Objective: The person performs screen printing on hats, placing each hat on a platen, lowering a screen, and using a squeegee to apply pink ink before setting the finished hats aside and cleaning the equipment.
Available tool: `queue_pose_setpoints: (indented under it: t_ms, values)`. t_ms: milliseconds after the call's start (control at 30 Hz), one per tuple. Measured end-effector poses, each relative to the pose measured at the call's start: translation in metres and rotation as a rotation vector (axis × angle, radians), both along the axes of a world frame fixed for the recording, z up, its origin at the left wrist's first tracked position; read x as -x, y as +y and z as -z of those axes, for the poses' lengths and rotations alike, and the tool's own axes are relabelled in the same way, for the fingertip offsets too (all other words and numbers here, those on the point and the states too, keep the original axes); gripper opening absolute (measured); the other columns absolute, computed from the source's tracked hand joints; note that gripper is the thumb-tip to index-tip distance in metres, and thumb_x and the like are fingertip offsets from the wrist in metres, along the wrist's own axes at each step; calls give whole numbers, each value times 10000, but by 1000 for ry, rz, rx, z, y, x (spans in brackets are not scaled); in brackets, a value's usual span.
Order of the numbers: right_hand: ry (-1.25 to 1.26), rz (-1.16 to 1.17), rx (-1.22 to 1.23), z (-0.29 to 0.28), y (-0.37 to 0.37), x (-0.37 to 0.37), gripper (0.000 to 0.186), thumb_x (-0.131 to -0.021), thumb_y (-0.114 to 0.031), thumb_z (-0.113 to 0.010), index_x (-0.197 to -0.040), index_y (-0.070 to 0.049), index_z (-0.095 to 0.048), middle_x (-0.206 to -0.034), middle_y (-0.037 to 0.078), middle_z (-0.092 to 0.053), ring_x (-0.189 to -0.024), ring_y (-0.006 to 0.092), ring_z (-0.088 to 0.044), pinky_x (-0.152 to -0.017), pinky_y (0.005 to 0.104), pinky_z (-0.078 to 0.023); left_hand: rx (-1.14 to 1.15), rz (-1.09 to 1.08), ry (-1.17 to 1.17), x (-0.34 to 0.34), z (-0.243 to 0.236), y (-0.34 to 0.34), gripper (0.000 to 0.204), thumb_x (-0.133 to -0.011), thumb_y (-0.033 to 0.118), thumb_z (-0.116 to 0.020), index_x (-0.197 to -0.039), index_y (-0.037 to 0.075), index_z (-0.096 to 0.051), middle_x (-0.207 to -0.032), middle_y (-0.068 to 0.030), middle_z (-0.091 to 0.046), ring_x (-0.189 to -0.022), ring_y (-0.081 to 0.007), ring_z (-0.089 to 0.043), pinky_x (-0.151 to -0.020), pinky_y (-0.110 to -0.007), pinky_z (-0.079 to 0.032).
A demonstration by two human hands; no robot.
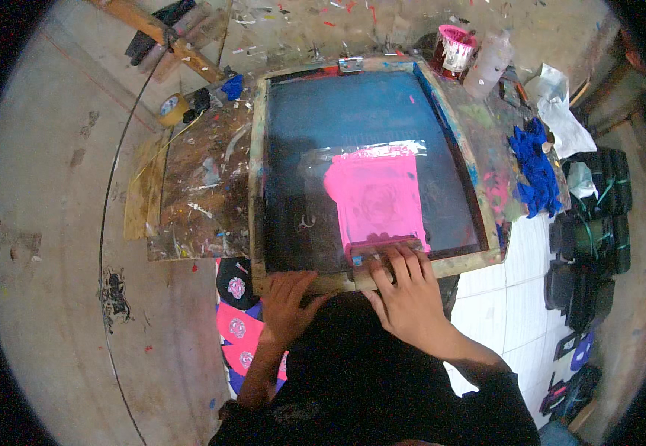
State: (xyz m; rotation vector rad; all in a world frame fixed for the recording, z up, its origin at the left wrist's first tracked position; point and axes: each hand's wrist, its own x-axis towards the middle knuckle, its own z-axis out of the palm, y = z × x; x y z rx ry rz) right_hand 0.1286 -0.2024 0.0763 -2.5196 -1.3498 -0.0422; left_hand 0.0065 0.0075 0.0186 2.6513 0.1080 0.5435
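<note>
Right hand (410,291) grips a squeegee (362,253) | pink ink (376,195) coats the mesh (330,104) just beyond it | left hand (285,303) rests on the wooden screen frame (258,175); whether gripping, I can't tell from here | pink-rimmed pot (454,53) stands well beyond the right hand

the right hand (405,286) holds a scraper (364,251) at the near end of pink paint (378,189) – the left hand (287,301) rests on the wooden frame (258,163) – a blue rag (535,167) lies to its right.
</note>
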Motion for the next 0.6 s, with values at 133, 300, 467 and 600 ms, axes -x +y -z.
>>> queue_pose_setpoints:
  t_ms: [133, 300, 467, 600]
  values:
    - [-220, 2, -60, -37, -3, -9, 630, -748, -388, -734, -1236, -39, -540, -1176, 187, -507, -1027, 347, -519, -924, 516, -387, -150, 131, -124, -17, -50, 15, 471, -666, 292, -848, -1047, 91, -658, -1032, -96, -655, -960, -300, -616, -834, -439, -470]
    - [-530, -134, -309, -117, 28, -84, 629, -516, -409, -837, -1002, -87, -601, -871, 98, -509, -770, 307, -527, -639, 412, -401, -214, -156, -162, -46, -147, 8, 431, -695, 286, -841, -1042, 90, -677, -1001, -102, -658, -905, -289, -630, -785, -407, -490]
    - [-317, 161, -172, -265, 57, -109, 525, -627, -419, -788, -970, -40, -667, -842, 153, -666, -814, 295, -643, -743, 393, -512, -141, 119, -405, -139, -112, 1, 443, -829, 258, -730, -1201, 50, -611, -1066, -155, -661, -959, -339, -625, -863, -470, -466]
    - [-370, 53, -116, -297, 70, -141, 483, -611, -400, -786, -836, 16, -686, -701, 159, -669, -640, 244, -646, -620, 373, -517, -154, -36, -314, -211, 36, 44, 495, -907, 354, -624, -1292, 46, -570, -1256, -182, -622, -1210, -347, -557, -1051, -493, -370]
